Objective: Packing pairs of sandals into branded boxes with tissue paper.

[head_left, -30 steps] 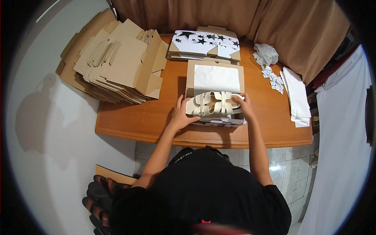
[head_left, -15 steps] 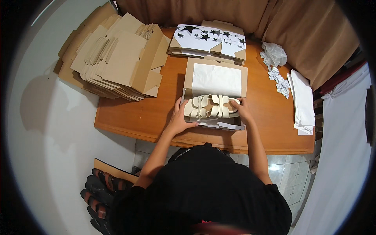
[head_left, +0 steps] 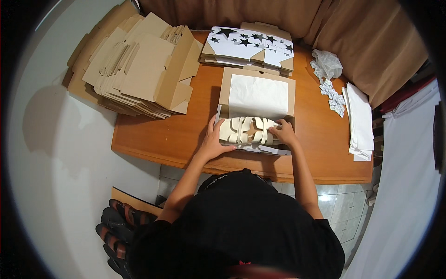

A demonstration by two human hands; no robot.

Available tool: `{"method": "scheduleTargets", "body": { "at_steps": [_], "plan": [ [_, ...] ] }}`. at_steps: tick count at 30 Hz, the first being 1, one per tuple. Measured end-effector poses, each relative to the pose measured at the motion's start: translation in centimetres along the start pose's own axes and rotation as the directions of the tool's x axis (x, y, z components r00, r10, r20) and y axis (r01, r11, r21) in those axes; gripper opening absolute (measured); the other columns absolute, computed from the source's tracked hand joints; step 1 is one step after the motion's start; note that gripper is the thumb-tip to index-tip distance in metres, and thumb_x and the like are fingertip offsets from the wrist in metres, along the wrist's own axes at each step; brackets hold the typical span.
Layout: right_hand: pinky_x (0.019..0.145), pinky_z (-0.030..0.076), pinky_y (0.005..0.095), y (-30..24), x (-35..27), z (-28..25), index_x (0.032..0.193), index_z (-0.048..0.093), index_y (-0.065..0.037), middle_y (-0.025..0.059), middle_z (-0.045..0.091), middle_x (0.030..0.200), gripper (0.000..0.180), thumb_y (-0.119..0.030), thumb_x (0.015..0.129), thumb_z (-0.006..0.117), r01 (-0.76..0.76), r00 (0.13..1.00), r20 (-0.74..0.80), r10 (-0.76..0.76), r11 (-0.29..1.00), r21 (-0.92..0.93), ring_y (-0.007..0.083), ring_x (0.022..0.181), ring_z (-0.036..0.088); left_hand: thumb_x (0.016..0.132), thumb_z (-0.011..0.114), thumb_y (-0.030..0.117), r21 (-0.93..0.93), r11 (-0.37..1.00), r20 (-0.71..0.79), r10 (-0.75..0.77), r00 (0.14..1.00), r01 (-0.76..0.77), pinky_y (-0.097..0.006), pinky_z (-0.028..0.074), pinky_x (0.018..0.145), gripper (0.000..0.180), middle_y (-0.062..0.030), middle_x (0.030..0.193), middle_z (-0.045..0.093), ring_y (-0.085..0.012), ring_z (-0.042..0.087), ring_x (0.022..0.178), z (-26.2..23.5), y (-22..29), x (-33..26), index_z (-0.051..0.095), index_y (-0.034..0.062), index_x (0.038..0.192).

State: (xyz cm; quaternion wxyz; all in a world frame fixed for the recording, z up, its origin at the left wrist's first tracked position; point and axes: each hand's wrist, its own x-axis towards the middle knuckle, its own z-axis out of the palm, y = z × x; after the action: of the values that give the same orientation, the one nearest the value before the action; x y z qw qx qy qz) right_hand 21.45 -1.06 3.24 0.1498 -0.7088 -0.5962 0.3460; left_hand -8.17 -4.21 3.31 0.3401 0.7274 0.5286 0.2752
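Gripping cream sandals (head_left: 248, 131) in open box (head_left: 223, 88): left hand (head_left: 214, 143) grasping one end, right hand (head_left: 284, 134) other

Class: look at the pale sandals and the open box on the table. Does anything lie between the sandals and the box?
Nothing visible does: the cream sandals already sit at the open box, both hands on them.

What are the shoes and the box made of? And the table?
The sandals look like cream leather or faux leather, smooth and matte; the picture cannot settle which. The box looks like brown cardboard: dull tan edges and folded flaps, with a white paper sheet inside. The table seems to be wood or wood veneer, orange-brown with a slight sheen.
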Motion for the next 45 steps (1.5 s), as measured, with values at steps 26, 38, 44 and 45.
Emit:
{"method": "scheduleTargets", "body": {
  "at_steps": [26, 38, 44, 45],
  "plan": [
    [0.082, 0.043, 0.0339, -0.1, -2.3, 0.5, 0.104, 0.058, 0.002, 0.0179, 0.054, 0.105, 0.03, -0.017, 0.08, 0.061, 0.374, 0.898, -0.33, -0.29, 0.899, 0.228, 0.0279, 0.096, 0.053, 0.072, 0.071, 0.017, 0.157, 0.988, -0.217, 0.037, 0.975, -0.003, -0.044, 0.038, 0.091, 0.02, -0.0111, 0.121, 0.039, -0.0316, 0.039, 0.112, -0.7, 1.2, -5.4, 0.064, 0.0124, 0.09],
    [0.085, 0.038, 0.0394, 0.0, -8.0, 1.7, 0.102, 0.059, -0.005, 0.0148, 0.053, 0.104, 0.023, -0.012, 0.08, 0.057, 0.175, 0.698, -0.709, -0.1, 0.984, 0.033, 0.032, 0.1, 0.045, 0.079, 0.063, 0.01, -0.044, 0.986, -0.277, 0.14, 0.951, -0.158, -0.038, 0.042, 0.089, 0.019, -0.0159, 0.116, 0.045, -0.0319, 0.052, 0.103, 0.9, -0.5, -6.0, 0.062, 0.0043, 0.097],
    [0.09, 0.037, 0.0421, -0.2, -11.4, 4.2, 0.104, 0.056, -0.003, 0.0189, 0.049, 0.109, 0.029, -0.006, 0.075, 0.059, 0.236, 0.685, -0.691, -0.233, 0.967, -0.091, 0.0352, 0.106, 0.043, 0.08, 0.06, 0.008, 0.083, 0.954, -0.304, 0.3, 0.904, -0.288, -0.041, 0.041, 0.091, 0.018, -0.0158, 0.111, 0.056, -0.0348, 0.048, 0.111, 0.6, -1.0, -6.0, 0.062, 0.0023, 0.097],
    [0.091, 0.037, 0.0423, -0.2, -11.6, 4.7, 0.104, 0.056, -0.002, 0.0198, 0.048, 0.11, 0.03, -0.004, 0.074, 0.06, 0.24, 0.662, -0.714, -0.228, 0.967, -0.087, 0.0362, 0.108, 0.043, 0.08, 0.06, 0.007, 0.099, 0.946, -0.307, 0.325, 0.894, -0.309, -0.042, 0.041, 0.091, 0.018, -0.016, 0.109, 0.058, -0.0356, 0.047, 0.112, 0.7, -1.2, -5.9, 0.062, 0.0018, 0.097]
  ]
}}
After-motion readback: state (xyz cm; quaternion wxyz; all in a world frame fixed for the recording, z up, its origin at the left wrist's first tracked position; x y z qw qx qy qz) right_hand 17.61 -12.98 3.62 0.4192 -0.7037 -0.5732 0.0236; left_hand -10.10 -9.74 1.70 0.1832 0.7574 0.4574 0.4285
